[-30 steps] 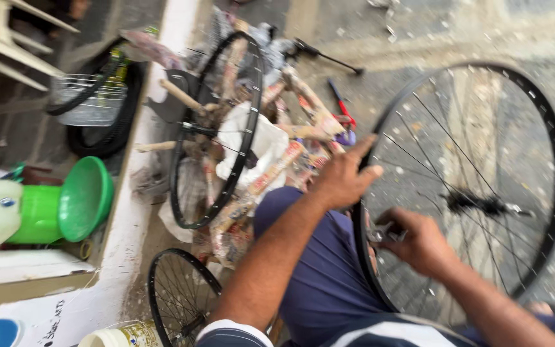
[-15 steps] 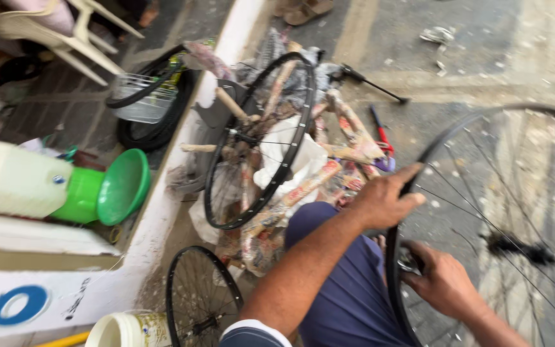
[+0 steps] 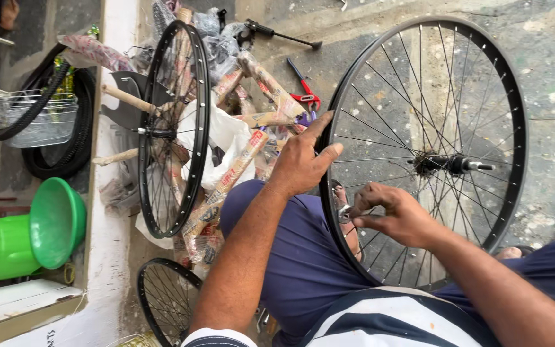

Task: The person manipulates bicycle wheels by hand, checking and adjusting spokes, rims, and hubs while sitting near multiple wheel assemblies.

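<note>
A large black spoked bicycle wheel (image 3: pixel 512 109) stands upright in front of me, its hub and axle (image 3: pixel 448 164) at the centre. My left hand (image 3: pixel 300 164) grips the rim on its near side, thumb and fingers wrapped over the edge. Just below it, my right hand (image 3: pixel 396 215) pinches a small metal tool (image 3: pixel 343 211) against a spoke close to the rim. My knee in dark blue trousers (image 3: pixel 290 257) sits under both hands.
A second black wheel (image 3: pixel 175 128) leans among paper-wrapped bicycle parts (image 3: pixel 226 180). A smaller wheel (image 3: pixel 165 302) lies nearer me. Red-handled pliers (image 3: pixel 303 96) and a pump (image 3: pixel 277 35) lie on the concrete. A green funnel (image 3: pixel 56 222), wire basket (image 3: pixel 33 119) and tyres (image 3: pixel 59 160) are left.
The view has swung so the whole large wheel now shows. Both hands stay on the rim, the right one still working the tool at the spokes.
</note>
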Tool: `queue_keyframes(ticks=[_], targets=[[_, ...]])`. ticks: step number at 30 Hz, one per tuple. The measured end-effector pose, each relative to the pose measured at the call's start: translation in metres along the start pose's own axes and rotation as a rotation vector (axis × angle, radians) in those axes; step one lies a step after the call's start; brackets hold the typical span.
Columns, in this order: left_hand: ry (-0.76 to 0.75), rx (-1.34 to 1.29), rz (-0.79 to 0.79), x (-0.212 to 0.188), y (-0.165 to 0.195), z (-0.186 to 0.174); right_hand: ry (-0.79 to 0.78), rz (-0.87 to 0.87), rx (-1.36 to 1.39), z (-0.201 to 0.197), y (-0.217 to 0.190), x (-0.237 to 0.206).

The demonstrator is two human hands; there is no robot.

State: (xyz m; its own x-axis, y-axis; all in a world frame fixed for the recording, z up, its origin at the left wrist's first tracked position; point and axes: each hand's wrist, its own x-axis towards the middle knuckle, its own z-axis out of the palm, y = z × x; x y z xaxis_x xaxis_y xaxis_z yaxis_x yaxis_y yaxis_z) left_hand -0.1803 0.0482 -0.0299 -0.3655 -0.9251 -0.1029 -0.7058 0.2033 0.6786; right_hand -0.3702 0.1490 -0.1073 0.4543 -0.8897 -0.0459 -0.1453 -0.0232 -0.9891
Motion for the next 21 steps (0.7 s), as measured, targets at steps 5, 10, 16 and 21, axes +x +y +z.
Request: queue_keyframes(ticks=[5,10,16,21], targets=[[-0.01,0.027,-0.049,0.002,-0.002,0.003,-0.062,0.254,-0.512,-0.002,-0.016,0.004],[0.014,0.011,0.057,0.002,-0.008,0.005,-0.062,0.051,0.06,-0.005,-0.007,0.002],[0.013,0.056,0.021,0.003,-0.01,0.007,0.028,0.066,-0.287,-0.001,0.004,0.003],[-0.012,0.019,-0.014,0.003,-0.007,0.006,-0.07,0.101,0.046,-0.007,-0.008,0.005]])
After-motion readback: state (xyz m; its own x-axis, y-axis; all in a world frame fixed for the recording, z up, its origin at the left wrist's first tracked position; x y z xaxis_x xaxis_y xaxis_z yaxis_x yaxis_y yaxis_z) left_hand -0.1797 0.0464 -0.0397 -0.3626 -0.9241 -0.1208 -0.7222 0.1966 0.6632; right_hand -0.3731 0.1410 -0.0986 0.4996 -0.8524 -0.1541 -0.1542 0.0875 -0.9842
